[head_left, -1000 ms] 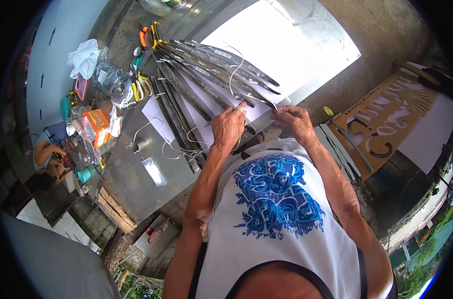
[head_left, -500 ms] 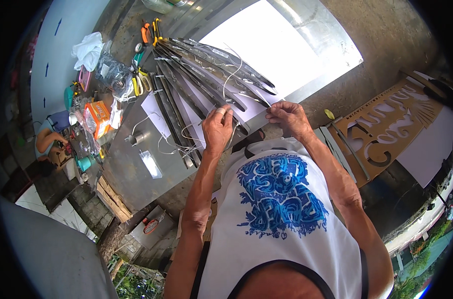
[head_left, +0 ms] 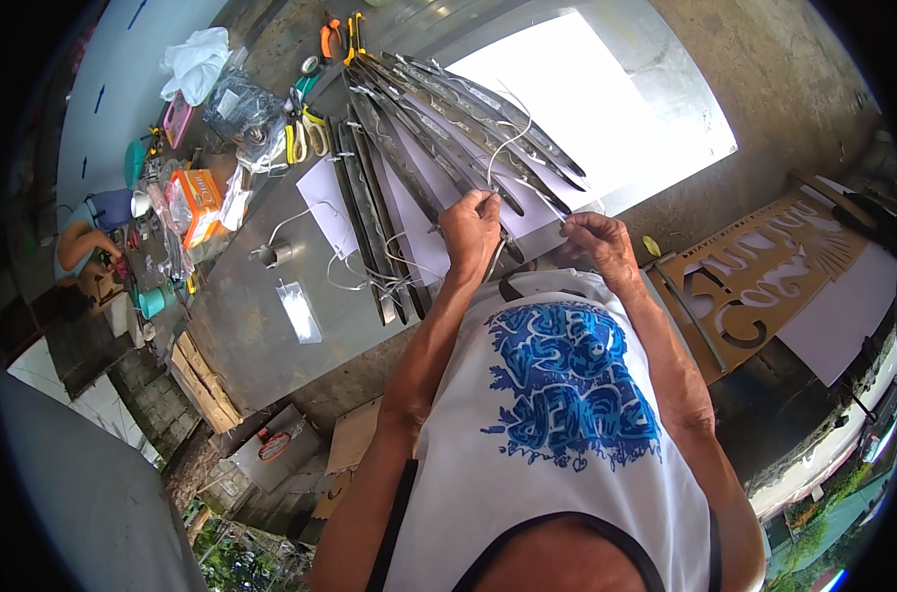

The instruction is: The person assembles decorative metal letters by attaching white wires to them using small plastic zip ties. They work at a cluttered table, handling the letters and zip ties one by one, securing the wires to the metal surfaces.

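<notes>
Dark, narrow curved strips (head_left: 389,148) lie fanned out on the metal table, with thin pale wires running along and between them. My left hand (head_left: 471,235) is closed in a pinch on a white wire (head_left: 501,148), which loops up over the strips. To its right, my right hand (head_left: 599,243) has thumb and forefinger pressed together at a thin pale strand (head_left: 547,202) beside a strip's near tip. Its pinch point is small, but the strand appears to run into it. More loose wire (head_left: 345,286) tangles around the strips' near ends, left of my left hand.
White sheets (head_left: 557,79) lie under and beyond the strips. Scissors (head_left: 305,138), orange-handled pliers (head_left: 330,37), plastic bags (head_left: 194,64) and an orange box (head_left: 194,205) crowd the table's left. A cut-out brown board (head_left: 754,266) is at right. Another person (head_left: 83,247) sits far left.
The view has shifted, so the table's things appear farther right. Both hands keep their pinches near the strip tips. My right hand is slightly closer to my left.
</notes>
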`<state>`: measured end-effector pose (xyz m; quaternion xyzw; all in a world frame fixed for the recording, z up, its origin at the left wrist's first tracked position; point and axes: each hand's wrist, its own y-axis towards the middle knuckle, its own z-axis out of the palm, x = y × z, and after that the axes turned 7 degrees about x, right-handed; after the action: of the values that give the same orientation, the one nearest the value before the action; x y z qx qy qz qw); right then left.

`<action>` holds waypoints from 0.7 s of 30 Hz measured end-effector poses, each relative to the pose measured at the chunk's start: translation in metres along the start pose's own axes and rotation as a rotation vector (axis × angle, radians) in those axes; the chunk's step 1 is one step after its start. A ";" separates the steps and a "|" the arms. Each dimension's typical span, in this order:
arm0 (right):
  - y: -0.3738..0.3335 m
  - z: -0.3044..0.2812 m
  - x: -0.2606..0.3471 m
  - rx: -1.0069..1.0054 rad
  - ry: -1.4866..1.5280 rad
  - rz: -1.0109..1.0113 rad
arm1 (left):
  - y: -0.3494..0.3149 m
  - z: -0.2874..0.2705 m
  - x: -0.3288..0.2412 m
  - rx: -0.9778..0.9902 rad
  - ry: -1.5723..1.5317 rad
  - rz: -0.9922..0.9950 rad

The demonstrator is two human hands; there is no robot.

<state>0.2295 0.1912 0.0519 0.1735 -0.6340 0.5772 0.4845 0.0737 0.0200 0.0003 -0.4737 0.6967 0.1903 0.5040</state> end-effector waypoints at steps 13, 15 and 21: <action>0.008 0.037 -0.008 -0.099 -0.072 -0.167 | 0.014 -0.006 -0.014 0.318 0.113 -0.103; 0.012 0.043 -0.011 -0.093 -0.116 -0.244 | 0.015 -0.008 -0.014 0.317 0.177 -0.041; 0.020 0.048 -0.008 0.027 -0.656 -0.366 | 0.016 -0.009 -0.008 0.342 0.178 0.033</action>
<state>0.1978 0.1504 0.0406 0.4660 -0.7062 0.4032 0.3485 0.0556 0.0244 0.0081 -0.3846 0.7682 0.0348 0.5106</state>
